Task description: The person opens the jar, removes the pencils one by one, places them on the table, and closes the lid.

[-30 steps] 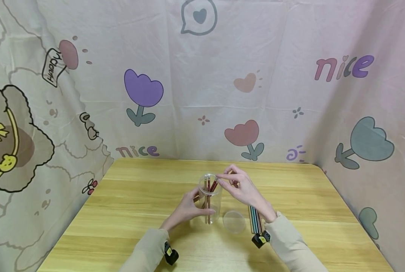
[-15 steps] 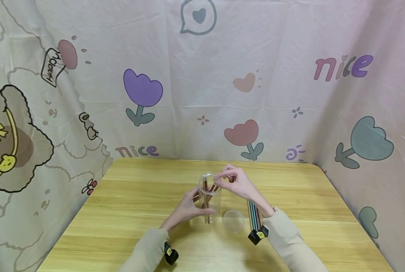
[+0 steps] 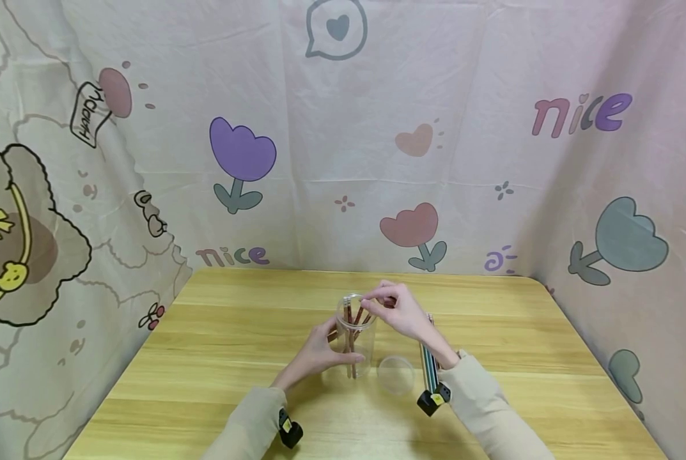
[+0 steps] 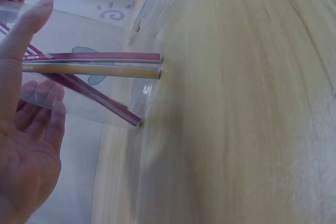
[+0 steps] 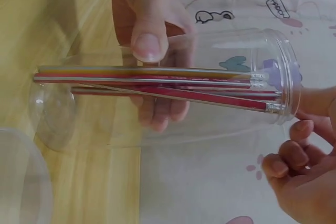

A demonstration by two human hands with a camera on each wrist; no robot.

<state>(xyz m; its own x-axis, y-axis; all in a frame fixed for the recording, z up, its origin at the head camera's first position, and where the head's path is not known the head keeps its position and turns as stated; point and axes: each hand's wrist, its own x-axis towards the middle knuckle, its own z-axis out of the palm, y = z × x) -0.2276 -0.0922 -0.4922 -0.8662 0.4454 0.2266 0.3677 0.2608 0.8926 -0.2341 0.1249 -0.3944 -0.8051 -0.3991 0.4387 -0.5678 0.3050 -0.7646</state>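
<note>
My left hand [image 3: 318, 350] grips a clear plastic jar [image 3: 364, 348] from its left side, thumb in front and the other fingers behind. The jar stands upright with its top uncovered. Several pencils [image 5: 184, 82], red and yellow with metal-banded ends, lean at crossing angles inside it. Their lower ends [image 4: 152, 72] rest near the jar's base in the left wrist view. My right hand [image 3: 403, 313] is at the jar's rim [image 5: 286, 77], its fingertips close to the pencil tops, other fingers loosely curled. In the right wrist view the pencil ends show free of its fingers.
A round clear lid [image 3: 396, 375] lies on the wooden table [image 3: 233, 358] just right of the jar. More pencils [image 3: 429, 364], bluish and dark, lie in a row beneath the right forearm. A printed cloth [image 3: 331, 223] hangs behind the table.
My right hand has shifted slightly left and down at the rim. The pencils in the jar have changed their lean and spread. The left hand keeps its hold on the jar.
</note>
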